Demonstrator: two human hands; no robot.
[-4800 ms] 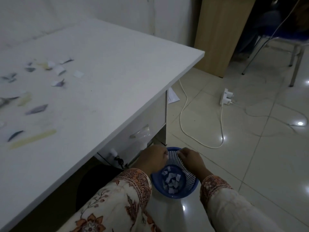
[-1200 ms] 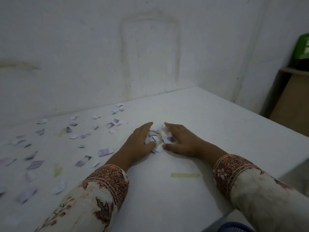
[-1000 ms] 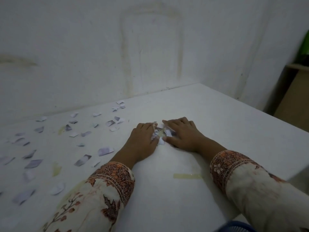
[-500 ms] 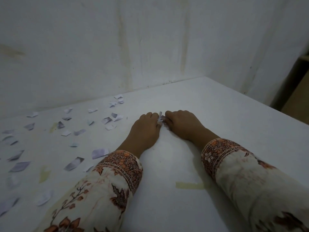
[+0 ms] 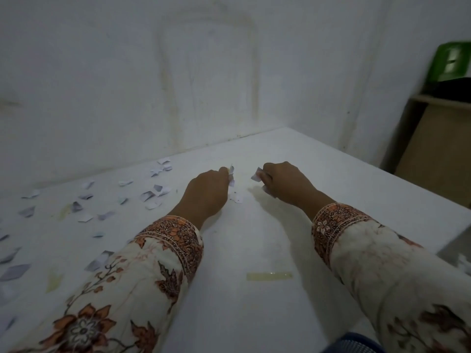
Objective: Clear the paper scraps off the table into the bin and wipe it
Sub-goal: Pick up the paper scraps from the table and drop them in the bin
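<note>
Both my hands hover just above the white table (image 5: 254, 314), a hand's width apart. My left hand (image 5: 207, 193) is curled round a clump of paper scraps, with bits sticking out at its fingers (image 5: 231, 175). My right hand (image 5: 284, 182) also grips scraps, which poke out on its left side (image 5: 257, 175). A few small scraps (image 5: 235, 197) lie on the table between the hands. Several more loose scraps (image 5: 153, 193) are scattered over the left half of the table. The blue bin's rim (image 5: 354, 346) shows at the bottom edge.
A yellowish tape strip (image 5: 269, 276) sticks to the table near me. The white wall runs along the table's far side. To the right stands a wooden cabinet (image 5: 438, 154) with a green object (image 5: 449, 62) on top. The table's right edge drops off toward the floor.
My hands pushed a pile of scraps together, closed over it, and have now lifted and parted, each holding a share. The view has tilted up a little.
</note>
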